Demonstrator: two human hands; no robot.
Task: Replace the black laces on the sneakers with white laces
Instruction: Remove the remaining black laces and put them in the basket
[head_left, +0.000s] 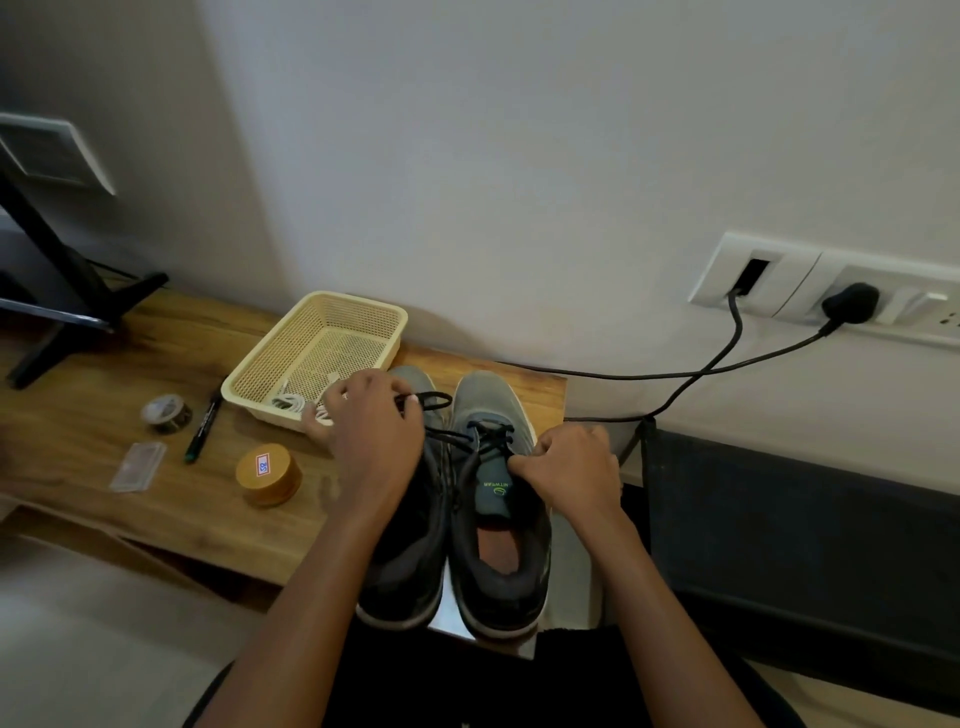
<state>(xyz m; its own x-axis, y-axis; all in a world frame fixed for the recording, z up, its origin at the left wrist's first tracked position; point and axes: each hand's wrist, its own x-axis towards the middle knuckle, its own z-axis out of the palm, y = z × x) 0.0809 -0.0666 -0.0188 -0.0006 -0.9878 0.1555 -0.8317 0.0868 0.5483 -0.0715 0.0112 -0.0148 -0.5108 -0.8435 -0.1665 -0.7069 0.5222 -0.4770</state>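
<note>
Two grey sneakers stand side by side, toes toward the wall: the left sneaker (402, 561) and the right sneaker (498, 551). My left hand (376, 431) hovers over the left sneaker and pinches a loop of black lace (431, 400). My right hand (569, 467) rests at the right sneaker's side, its fingers curled on the black lace (485, 439) near the tongue. White laces (288, 402) lie coiled in the cream basket (317, 312).
On the wooden table (104, 415) lie a tape roll (166, 413), a black marker (202, 426), a clear plastic case (137, 465) and a round wooden tub (267, 473). Black cables (675, 374) run from wall sockets at right. A black stand (67, 291) sits far left.
</note>
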